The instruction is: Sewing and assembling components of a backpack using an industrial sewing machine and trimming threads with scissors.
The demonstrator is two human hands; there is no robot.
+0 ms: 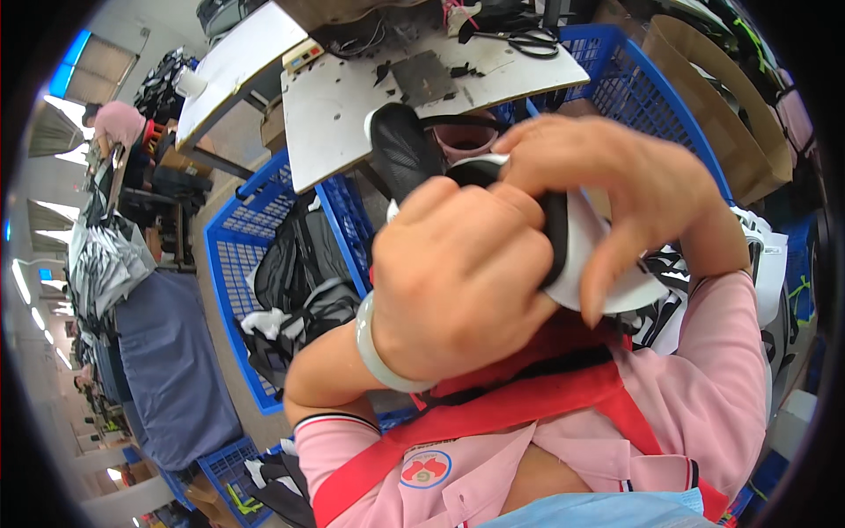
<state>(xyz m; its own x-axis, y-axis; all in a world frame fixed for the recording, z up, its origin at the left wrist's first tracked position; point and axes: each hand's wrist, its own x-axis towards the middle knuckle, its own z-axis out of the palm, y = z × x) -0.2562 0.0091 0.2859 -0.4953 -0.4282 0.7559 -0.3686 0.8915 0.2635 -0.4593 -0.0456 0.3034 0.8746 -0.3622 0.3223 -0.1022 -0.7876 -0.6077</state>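
In front of my chest I hold a padded black-and-white fabric piece. Its black mesh end [405,150] sticks up past my left knuckles, and its white side [612,268] curves down at the right. My left hand [462,273], with a pale bangle at the wrist, is closed in a fist around the middle of the piece. Over the upper right edge bends my right hand [616,176]. Its fingertips press on the piece beside my left knuckles, and its thumb lies across the white side. Motion blurs the right hand slightly. The gripped middle is hidden.
A white worktable [343,114] ahead carries black scraps and scissors [532,42]. Blue crates stand on both sides, the left crate [264,396] holding black and grey bags. A cardboard box [766,141] stands far right. Another person [119,123] bends at the far left.
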